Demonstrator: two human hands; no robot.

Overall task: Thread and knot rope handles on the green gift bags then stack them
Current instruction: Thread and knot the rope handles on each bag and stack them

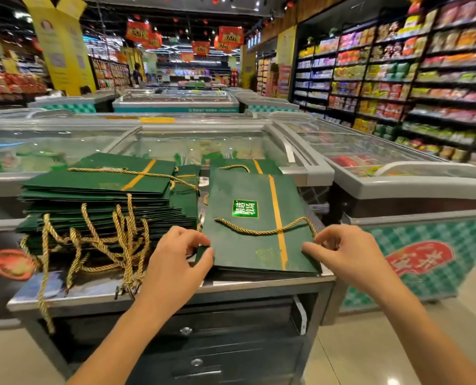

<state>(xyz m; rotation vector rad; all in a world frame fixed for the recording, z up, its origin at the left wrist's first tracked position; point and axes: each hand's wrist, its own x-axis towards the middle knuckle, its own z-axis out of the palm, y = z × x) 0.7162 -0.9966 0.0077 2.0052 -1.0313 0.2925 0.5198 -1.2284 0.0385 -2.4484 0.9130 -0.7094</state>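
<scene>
A flat green gift bag (248, 240) with an orange stripe and a gold rope handle (264, 230) lies on top of a low pile of bags at the right of the steel table. My left hand (181, 254) pinches its near left corner. My right hand (339, 251) holds the near right corner, thumb on the bag, fingers curled by the rope's end. To the left stands a taller stack of green bags (101, 198) with a rope handle across the top. Loose gold ropes (98, 245) spill from its front over the table edge.
The steel table (259, 287) has dark drawers below. Glass-topped chest freezers (192, 143) stand behind and to the right. Stocked shelves (397, 79) line the right aisle, and a person stands far back in the store.
</scene>
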